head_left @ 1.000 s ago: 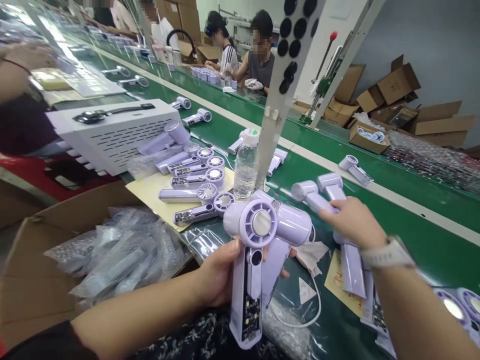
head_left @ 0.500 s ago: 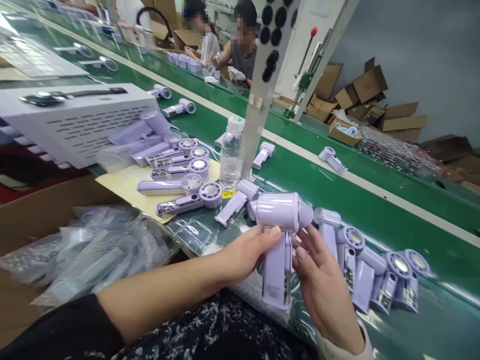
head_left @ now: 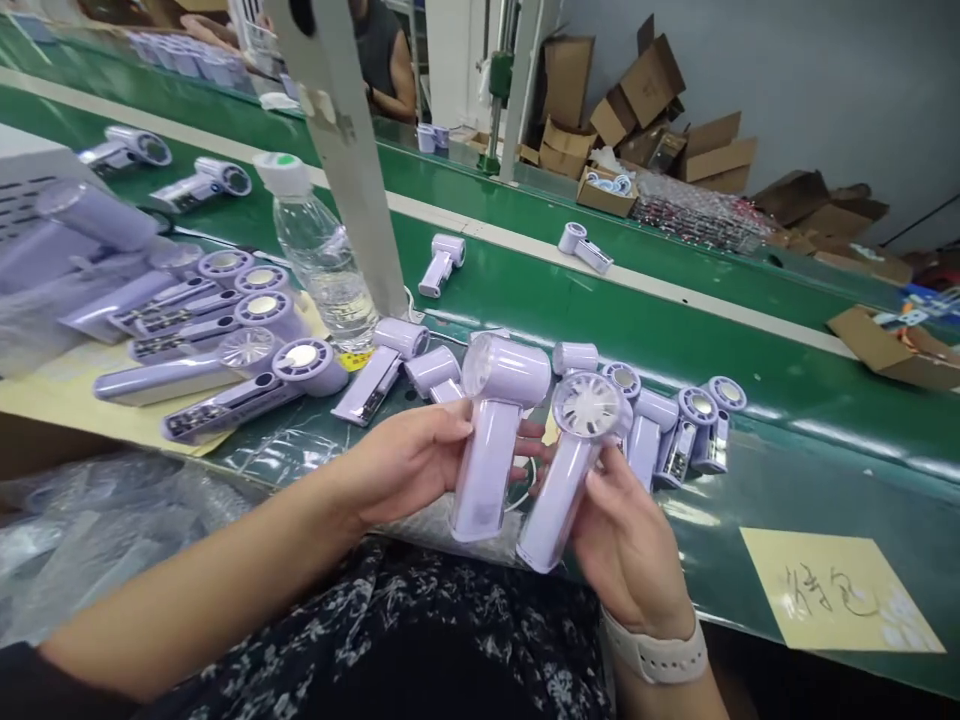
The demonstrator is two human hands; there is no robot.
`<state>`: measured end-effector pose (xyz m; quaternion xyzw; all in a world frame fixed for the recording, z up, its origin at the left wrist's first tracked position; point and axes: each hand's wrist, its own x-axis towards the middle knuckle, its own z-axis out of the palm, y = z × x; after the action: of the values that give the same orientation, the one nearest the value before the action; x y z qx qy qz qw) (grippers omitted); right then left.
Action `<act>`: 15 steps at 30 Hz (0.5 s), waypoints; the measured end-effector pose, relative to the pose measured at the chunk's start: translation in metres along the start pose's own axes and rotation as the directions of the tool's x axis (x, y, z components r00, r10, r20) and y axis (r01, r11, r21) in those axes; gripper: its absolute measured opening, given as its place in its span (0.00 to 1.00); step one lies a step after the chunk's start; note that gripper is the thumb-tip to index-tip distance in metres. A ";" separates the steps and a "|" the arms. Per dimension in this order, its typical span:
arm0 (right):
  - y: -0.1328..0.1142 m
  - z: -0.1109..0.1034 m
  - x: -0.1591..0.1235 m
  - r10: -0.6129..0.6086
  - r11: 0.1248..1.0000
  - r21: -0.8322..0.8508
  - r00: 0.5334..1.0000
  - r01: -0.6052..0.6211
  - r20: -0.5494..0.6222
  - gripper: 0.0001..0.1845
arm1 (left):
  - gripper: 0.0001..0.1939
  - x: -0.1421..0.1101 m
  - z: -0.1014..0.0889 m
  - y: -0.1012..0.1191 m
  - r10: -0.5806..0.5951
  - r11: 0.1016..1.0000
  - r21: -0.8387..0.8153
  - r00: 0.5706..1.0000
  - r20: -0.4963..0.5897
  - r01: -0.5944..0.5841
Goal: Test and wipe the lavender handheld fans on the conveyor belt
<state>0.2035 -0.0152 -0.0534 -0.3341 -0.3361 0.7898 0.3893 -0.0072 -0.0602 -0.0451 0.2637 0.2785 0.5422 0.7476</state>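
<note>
Now apart, overlapping half a second ago: lilac fan, gripped in left hand; second fan, gripped in right hand; both before the worktop. Neither hand seems free for another

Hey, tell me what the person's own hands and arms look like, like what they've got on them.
Both the left hand and right hand are gloveless. A dark sleeve leaves the left forearm uncovered. The right wrist wears a pale band with small holes.
</note>
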 end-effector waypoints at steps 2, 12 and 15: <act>-0.001 0.000 0.000 0.032 0.996 0.081 0.999 -0.030 -0.020 0.15 | 0.20 0.000 0.003 0.001 -0.008 0.996 0.086 1.000 -0.016 0.009; -0.003 0.015 0.000 0.006 0.996 0.093 0.993 -0.017 0.115 0.21 | 0.24 0.004 0.011 0.000 0.029 0.967 0.252 1.000 -0.004 -0.027; 0.000 0.018 0.002 -0.064 0.988 0.146 0.985 0.040 0.162 0.16 | 0.29 0.004 0.008 -0.005 0.109 0.956 0.285 0.987 -0.115 -0.073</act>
<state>0.1886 -0.0182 -0.0442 -0.2293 -0.3189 0.8265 0.4034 0.0031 -0.0590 -0.0433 0.3435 0.3877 0.5472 0.6575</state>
